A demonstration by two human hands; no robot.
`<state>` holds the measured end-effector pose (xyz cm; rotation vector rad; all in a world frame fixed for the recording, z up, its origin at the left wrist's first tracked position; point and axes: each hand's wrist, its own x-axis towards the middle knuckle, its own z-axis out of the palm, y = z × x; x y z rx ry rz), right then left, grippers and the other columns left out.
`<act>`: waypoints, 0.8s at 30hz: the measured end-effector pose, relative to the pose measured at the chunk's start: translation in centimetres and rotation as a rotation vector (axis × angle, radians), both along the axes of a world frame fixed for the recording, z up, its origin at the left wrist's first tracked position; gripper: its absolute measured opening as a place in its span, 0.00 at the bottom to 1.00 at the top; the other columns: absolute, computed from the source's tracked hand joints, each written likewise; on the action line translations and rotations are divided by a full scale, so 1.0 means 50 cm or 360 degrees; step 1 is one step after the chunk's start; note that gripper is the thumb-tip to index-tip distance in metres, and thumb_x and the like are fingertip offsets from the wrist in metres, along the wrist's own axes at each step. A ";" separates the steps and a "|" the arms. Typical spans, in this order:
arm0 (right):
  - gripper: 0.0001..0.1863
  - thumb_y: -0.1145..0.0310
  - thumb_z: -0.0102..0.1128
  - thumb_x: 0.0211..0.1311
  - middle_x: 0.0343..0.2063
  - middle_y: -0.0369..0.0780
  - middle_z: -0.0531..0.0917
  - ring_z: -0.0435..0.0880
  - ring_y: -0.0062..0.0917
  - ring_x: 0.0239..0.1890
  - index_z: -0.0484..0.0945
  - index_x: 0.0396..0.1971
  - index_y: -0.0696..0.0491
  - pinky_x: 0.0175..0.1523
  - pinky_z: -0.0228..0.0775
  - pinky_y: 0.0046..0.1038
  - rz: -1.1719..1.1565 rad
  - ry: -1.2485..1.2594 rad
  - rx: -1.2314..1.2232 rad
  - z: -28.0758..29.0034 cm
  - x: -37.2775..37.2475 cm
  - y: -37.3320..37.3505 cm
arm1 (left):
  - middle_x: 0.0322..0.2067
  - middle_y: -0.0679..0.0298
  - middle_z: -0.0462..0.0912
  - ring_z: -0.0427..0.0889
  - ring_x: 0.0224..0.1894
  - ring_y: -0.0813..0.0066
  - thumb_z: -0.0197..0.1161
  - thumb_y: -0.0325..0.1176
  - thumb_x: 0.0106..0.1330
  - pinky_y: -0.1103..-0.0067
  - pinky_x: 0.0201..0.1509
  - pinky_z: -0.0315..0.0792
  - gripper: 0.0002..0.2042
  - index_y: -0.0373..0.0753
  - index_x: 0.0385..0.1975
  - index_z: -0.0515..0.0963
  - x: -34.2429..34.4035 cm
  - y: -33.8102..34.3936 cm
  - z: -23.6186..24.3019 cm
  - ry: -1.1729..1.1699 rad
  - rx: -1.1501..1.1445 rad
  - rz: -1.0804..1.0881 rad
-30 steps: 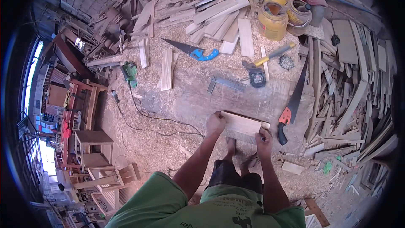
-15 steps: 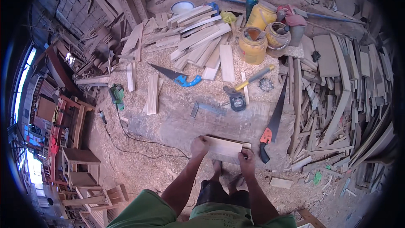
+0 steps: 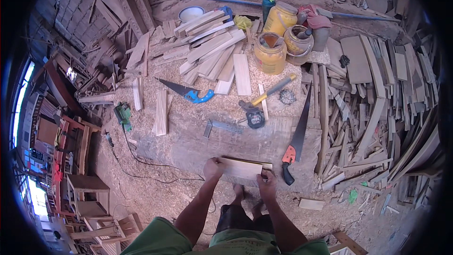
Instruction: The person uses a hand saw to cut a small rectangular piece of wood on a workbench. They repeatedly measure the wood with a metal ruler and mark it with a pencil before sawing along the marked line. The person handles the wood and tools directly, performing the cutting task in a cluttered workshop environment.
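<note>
Both my hands grip a short, pale wooden board over the near edge of the workbench. My left hand is closed round its left end. At the right end, my right hand pinches the near corner between thumb and fingers. A second thin wood edge shows just behind the board and sticks out past it on the right; whether it is a separate piece I cannot tell. Beyond the board lie a try square, a black tape measure and a hammer. A handsaw with an orange and black handle rests to the right.
A blue-handled saw and a heap of cut boards lie farther back amid shavings. Yellow tubs stand behind. Scrap wood fills the right side. On the left, a green power tool trails a black cord.
The whole view has shifted slightly left and down. My hands keep the same hold on the board, and nothing on the bench has visibly moved.
</note>
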<state>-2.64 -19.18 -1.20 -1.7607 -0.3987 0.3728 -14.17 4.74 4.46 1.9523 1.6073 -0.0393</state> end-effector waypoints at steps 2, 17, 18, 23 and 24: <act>0.08 0.76 0.75 0.66 0.38 0.42 0.90 0.92 0.30 0.41 0.91 0.44 0.59 0.52 0.83 0.33 0.0006 -0.0071 -0.0036 0.002 -0.004 0.007 | 0.48 0.41 0.93 0.91 0.55 0.38 0.68 0.50 0.68 0.53 0.61 0.83 0.23 0.37 0.50 0.92 0.001 -0.002 -0.005 0.0049 0.0049 0.0046; 0.17 0.70 0.73 0.74 0.48 0.41 0.91 0.89 0.28 0.51 0.88 0.58 0.59 0.59 0.82 0.34 0.0019 0.0356 -0.0268 0.055 0.028 0.000 | 0.47 0.50 0.79 0.79 0.55 0.46 0.62 0.62 0.74 0.54 0.62 0.71 0.27 0.38 0.47 0.79 0.167 -0.136 -0.077 0.0350 0.1136 0.0560; 0.26 0.68 0.74 0.76 0.61 0.47 0.88 0.85 0.32 0.65 0.79 0.69 0.60 0.70 0.76 0.37 0.0012 0.0519 -0.0035 0.196 0.049 0.008 | 0.47 0.50 0.79 0.79 0.55 0.46 0.61 0.62 0.75 0.54 0.62 0.71 0.27 0.39 0.47 0.80 0.148 -0.128 -0.083 0.0393 0.1167 0.0577; 0.19 0.58 0.63 0.86 0.56 0.43 0.90 0.86 0.28 0.61 0.86 0.60 0.59 0.66 0.77 0.30 -0.0170 -0.0622 0.0420 0.742 0.215 -0.095 | 0.50 0.49 0.78 0.79 0.57 0.45 0.56 0.62 0.79 0.52 0.62 0.72 0.29 0.37 0.52 0.78 0.130 -0.140 -0.103 0.0531 0.0989 0.0537; 0.19 0.59 0.63 0.86 0.55 0.42 0.90 0.86 0.27 0.60 0.86 0.59 0.59 0.65 0.77 0.30 0.0055 -0.0874 0.0536 0.818 0.229 -0.119 | 0.52 0.48 0.78 0.79 0.58 0.45 0.54 0.63 0.79 0.52 0.62 0.72 0.30 0.35 0.53 0.77 0.146 -0.146 -0.097 0.0534 0.0946 0.0494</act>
